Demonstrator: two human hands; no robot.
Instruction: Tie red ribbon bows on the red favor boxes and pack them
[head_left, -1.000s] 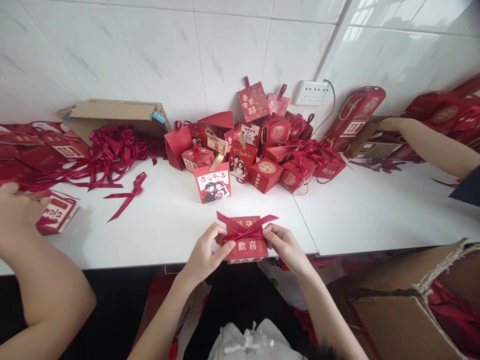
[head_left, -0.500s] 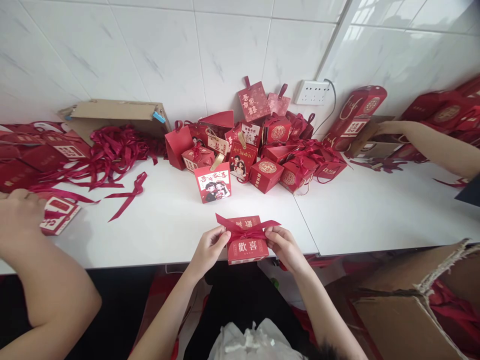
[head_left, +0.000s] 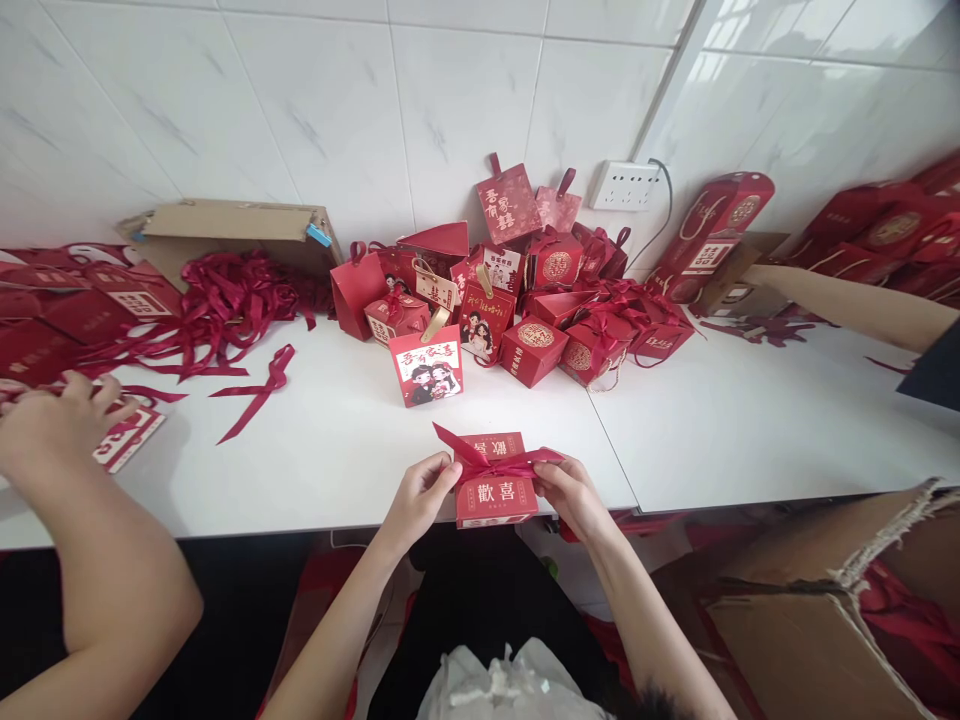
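Observation:
In front of me a red gift box [head_left: 495, 505] with gold characters lies at the table's front edge. A dark red ribbon [head_left: 499, 466] is tied in a bow across its top. My left hand [head_left: 421, 495] pinches the bow's left loop between thumb and fingers, at the box's left side. On the right side, my right hand [head_left: 570, 492] pinches the ribbon's other loop. Just beyond stands a small red and white box [head_left: 427, 368] with a cartoon couple and a gold tab.
Several finished-looking red boxes [head_left: 534, 352] crowd the table by the wall. Loose ribbons [head_left: 232, 300] spill from a cardboard box [head_left: 232, 222] at left. A co-worker's hand [head_left: 56, 420] works at far left; another person's arm [head_left: 847, 300] reaches in from the right. A large carton [head_left: 795, 640] stands lower right.
My hands stay on the bow, with its right ribbon tail now lower and nearer my fingers. The left co-worker's hand has shifted right with fingers spreading; the right person's arm has lowered.

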